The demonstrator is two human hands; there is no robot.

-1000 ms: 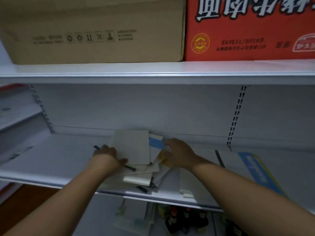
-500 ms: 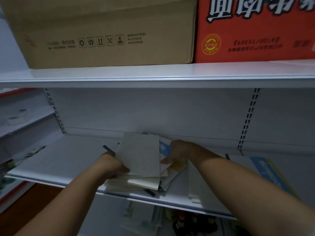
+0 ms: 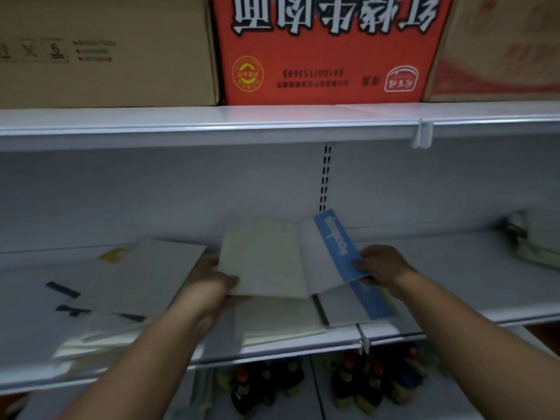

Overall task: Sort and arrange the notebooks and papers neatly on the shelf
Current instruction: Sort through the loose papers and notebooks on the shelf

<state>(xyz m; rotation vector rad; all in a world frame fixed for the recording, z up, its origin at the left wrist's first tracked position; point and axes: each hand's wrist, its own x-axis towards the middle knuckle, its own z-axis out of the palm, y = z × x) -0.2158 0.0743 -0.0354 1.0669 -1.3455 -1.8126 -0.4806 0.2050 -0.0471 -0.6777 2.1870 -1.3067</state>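
Dark bottles [image 3: 357,386] stand blurred on the level below a white shelf [image 3: 454,321], over whose front edge two bare forearms reach. The left hand [image 3: 212,286] pinches the near left corner of a cream notebook [image 3: 262,257], thumb on top, while the right hand [image 3: 381,268] pinches the blue-striped booklet [image 3: 330,253] beside it, both raised just above a second notebook [image 3: 278,316] and a second striped booklet [image 3: 354,304] lying flat. To the left, loose papers [image 3: 142,277] (heavily blurred) lie spread on the same shelf. On the upper shelf [image 3: 272,119], a red carton [image 3: 327,50] stands beside a brown box [image 3: 106,50].
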